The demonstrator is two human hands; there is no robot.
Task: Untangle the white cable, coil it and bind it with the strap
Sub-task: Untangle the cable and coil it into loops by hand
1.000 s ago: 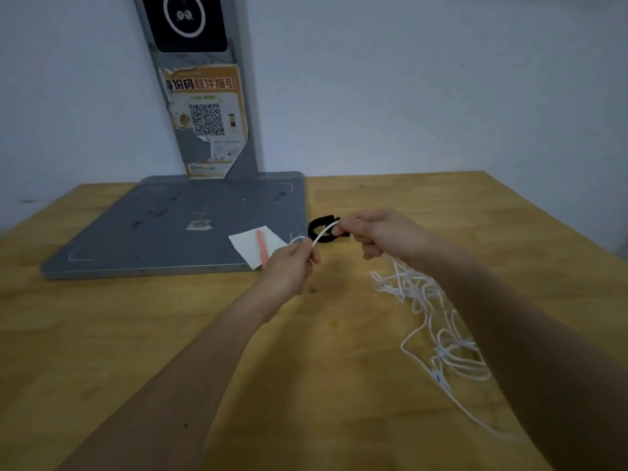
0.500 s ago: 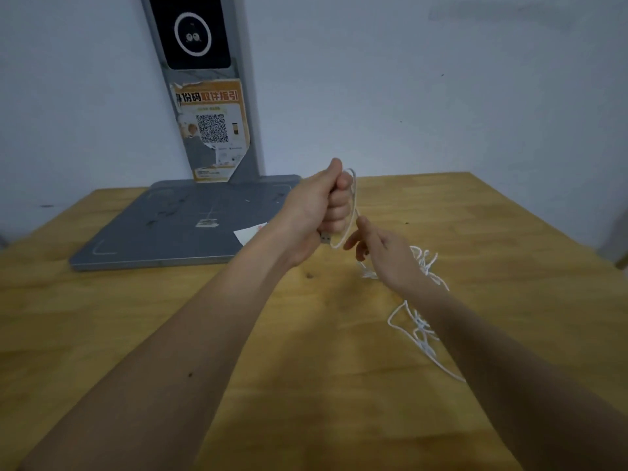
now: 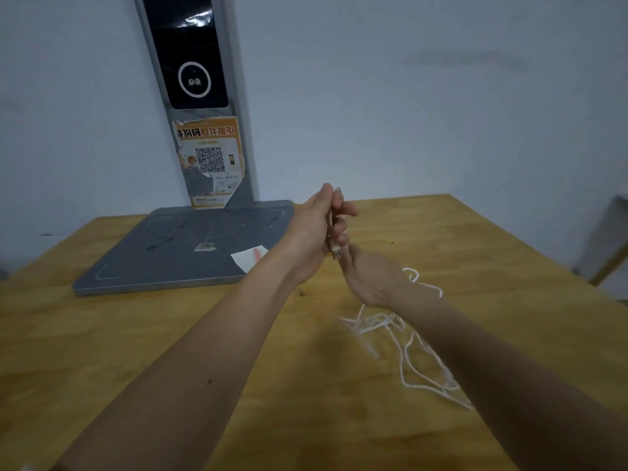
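At far left, a flat grey metal base plate (image 3: 176,253) lies on the wooden table (image 3: 102,351), carrying an upright grey post with an orange QR-code sticker (image 3: 210,161); a small white paper slip (image 3: 249,258) rests on the plate's near right corner. At centre, your left hand (image 3: 314,226) is raised above the table, fingers curled around one end of the thin white cable (image 3: 407,355), its metal USB plug (image 3: 336,253) protruding below the fist. Just right, your right hand (image 3: 370,278) reaches toward that plug; whether it pinches anything cannot be told. The cable's tangled remainder lies on the table beneath your right forearm.
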